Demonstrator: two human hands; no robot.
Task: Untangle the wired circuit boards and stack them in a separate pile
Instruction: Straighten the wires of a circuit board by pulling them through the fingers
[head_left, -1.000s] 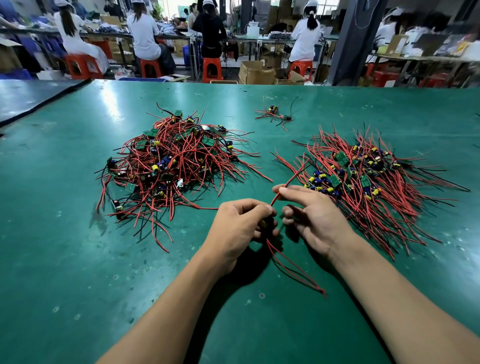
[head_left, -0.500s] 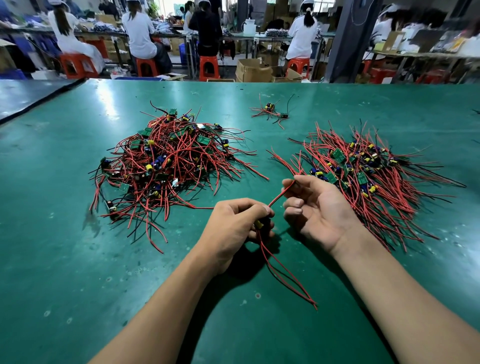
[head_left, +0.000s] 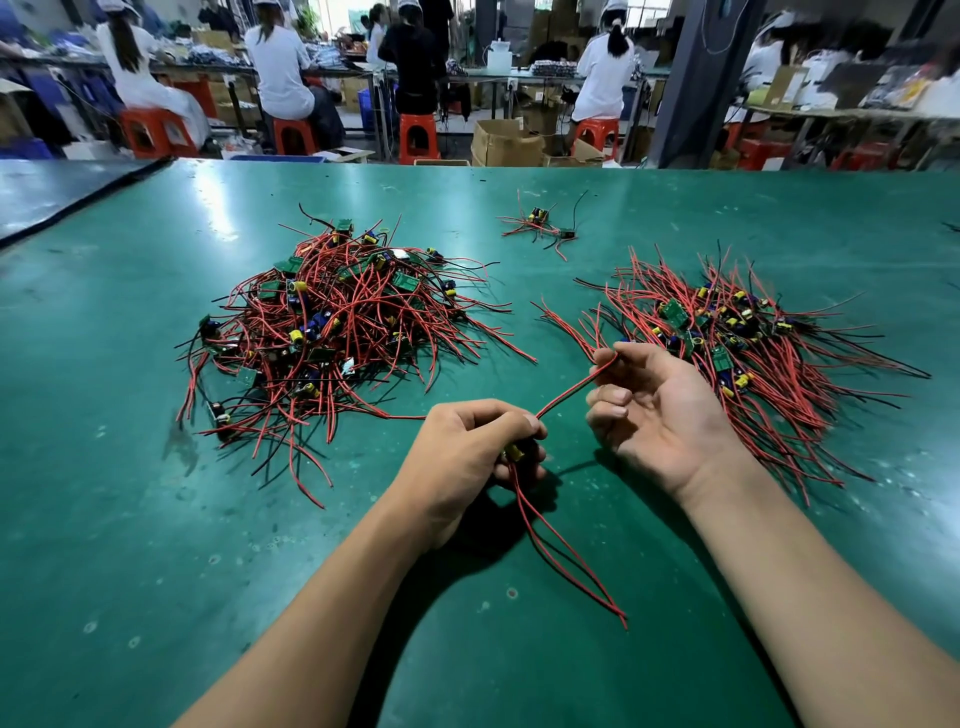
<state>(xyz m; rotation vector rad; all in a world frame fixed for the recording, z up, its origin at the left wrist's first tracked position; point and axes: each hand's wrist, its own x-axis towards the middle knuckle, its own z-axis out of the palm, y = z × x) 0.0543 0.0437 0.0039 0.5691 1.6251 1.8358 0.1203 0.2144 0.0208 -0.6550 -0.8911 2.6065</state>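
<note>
The left hand (head_left: 467, 457) is curled tight round one small circuit board with a yellow round part (head_left: 513, 451), low in the middle of the big green table mat (head_left: 130, 519). A thin red wire (head_left: 571, 387) runs from that board up and to the right. Its tip is pinched between the thumb and first finger of the right hand (head_left: 660, 410), whose other fingers are loosely bent. Two long red tail wires (head_left: 561, 561) lie on the mat and point back toward the person. The neat pile of boards with straight red wires (head_left: 769, 364) lies to the right, just past the right hand. The messy heap of tangled boards (head_left: 332, 332) lies to the left. The pinched wire points at the neat pile, so I think the board must go right, and the right hand is nearer.
</note>
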